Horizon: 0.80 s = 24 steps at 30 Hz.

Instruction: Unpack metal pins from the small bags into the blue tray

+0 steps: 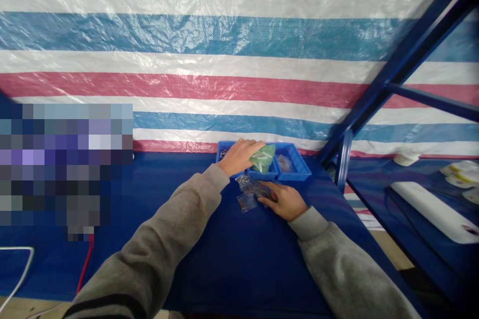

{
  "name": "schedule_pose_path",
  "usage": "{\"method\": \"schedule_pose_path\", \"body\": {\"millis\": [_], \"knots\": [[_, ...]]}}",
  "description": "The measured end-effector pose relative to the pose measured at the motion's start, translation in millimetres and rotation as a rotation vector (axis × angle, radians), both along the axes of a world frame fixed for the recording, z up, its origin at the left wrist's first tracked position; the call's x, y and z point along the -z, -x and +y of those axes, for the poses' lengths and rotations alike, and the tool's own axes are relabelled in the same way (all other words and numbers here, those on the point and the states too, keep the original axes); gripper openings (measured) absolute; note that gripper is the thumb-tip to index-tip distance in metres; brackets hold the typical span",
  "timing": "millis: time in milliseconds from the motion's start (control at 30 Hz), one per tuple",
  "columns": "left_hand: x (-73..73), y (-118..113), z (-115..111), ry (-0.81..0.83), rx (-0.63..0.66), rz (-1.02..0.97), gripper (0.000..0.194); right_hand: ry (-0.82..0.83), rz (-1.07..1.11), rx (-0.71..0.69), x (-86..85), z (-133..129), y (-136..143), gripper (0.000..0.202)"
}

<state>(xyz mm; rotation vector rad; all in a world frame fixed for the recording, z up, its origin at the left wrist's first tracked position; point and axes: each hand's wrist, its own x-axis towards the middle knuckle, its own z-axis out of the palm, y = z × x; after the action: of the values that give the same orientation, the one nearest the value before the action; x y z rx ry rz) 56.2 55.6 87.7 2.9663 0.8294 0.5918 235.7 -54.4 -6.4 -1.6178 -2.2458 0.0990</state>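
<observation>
My left hand reaches over the blue bins, its fingers closed on a green plastic bag above the middle bin. To its right, my right hand is closed round the edge of some small clear plastic bags on the table just in front of the bins. Small dark and brassy bits show inside these bags, too small to name. The right blue bin holds a clear bag with pale contents. Dark small parts show in the left bin, which my left hand partly covers.
A blue table spreads under my arms, against a striped plastic sheet. Blue metal frame bars rise at the right. Beyond them, a second table carries a long white device and rolls of tape. The far left is pixelated.
</observation>
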Motion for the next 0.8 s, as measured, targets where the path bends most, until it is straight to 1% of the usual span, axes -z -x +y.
{"method": "schedule_pose_path", "body": {"millis": [67, 167, 233, 333, 467, 567, 667, 800], "knots": [[-2.8, 9, -13, -0.042, -0.007, -0.057, 0.032, -0.067, 0.073, 0.029, -3.8, -2, 0, 0.043], [-1.6, 22, -35, -0.087, -0.037, -0.110, 0.029, -0.236, 0.200, 0.126, -11.2, -4, 0, 0.037], [2.1, 28, -49, -0.097, -0.071, -0.134, 0.030, -0.350, 0.275, 0.171, -15.2, -6, -1, 0.036], [11.4, 34, -66, -0.125, -0.099, -0.133, 0.033, -0.437, 0.342, 0.174, -17.2, -6, -1, 0.032], [26.4, 39, -84, -0.192, -0.128, -0.001, 0.031, -0.467, 0.358, 0.171, -13.4, -4, -2, 0.029], [34.2, 41, -95, -0.230, -0.187, 0.118, 0.028, -0.466, 0.364, 0.160, -11.5, -4, -2, 0.028], [39.0, 39, -103, -0.204, -0.255, 0.200, 0.031, -0.427, 0.361, 0.118, -12.8, -6, 1, 0.027], [45.1, 37, -109, -0.123, -0.328, 0.208, 0.038, -0.314, 0.292, 0.008, -14.4, -8, 5, 0.028]]}}
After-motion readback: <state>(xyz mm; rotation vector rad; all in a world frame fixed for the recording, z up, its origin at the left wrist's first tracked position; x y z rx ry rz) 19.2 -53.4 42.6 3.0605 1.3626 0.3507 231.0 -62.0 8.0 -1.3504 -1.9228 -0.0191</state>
